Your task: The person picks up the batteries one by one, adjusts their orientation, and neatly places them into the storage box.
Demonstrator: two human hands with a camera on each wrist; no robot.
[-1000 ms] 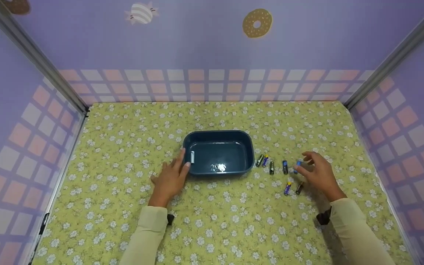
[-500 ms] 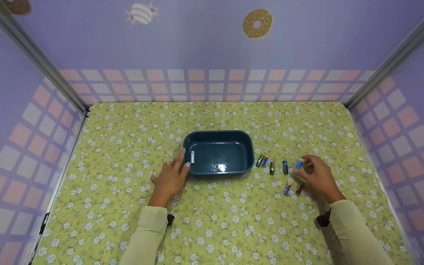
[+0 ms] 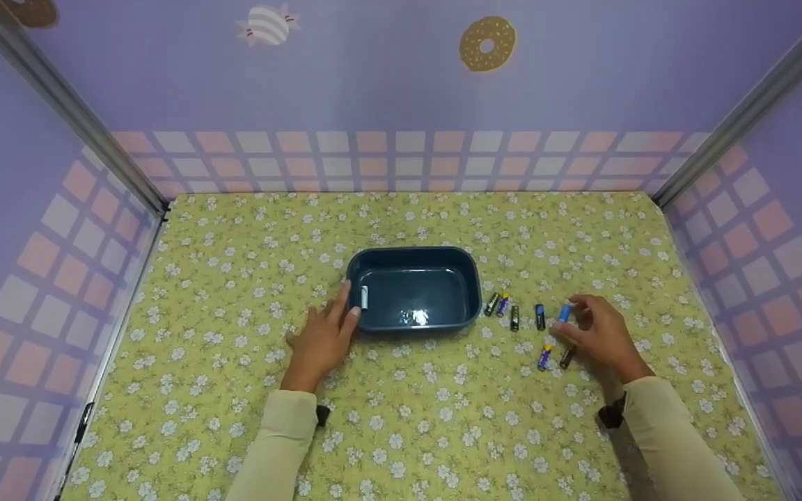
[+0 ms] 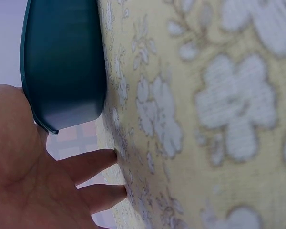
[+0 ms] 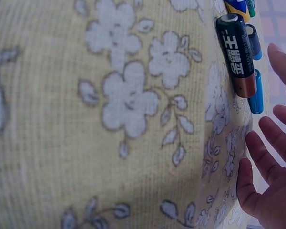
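My left hand rests beside a dark blue rectangular tub, its fingertips at the tub's left side. In the left wrist view, spread fingers touch the cloth below the tub. A light blue battery lies between the thumb and forefinger of my right hand. The right wrist view shows a gap between the thumb and this blue battery, with the other fingers loosely bent. A black battery with a copper end lies closer to the camera.
Several more batteries lie between tub and right hand: a black and blue one, a dark one, and a purple and yellow one. A pale strip shows inside the tub's left end. Purple panels enclose the flowered cloth.
My right hand has shifted slightly nearer to me, leaving more of the light blue battery in sight. The left hand and tub have stayed put.
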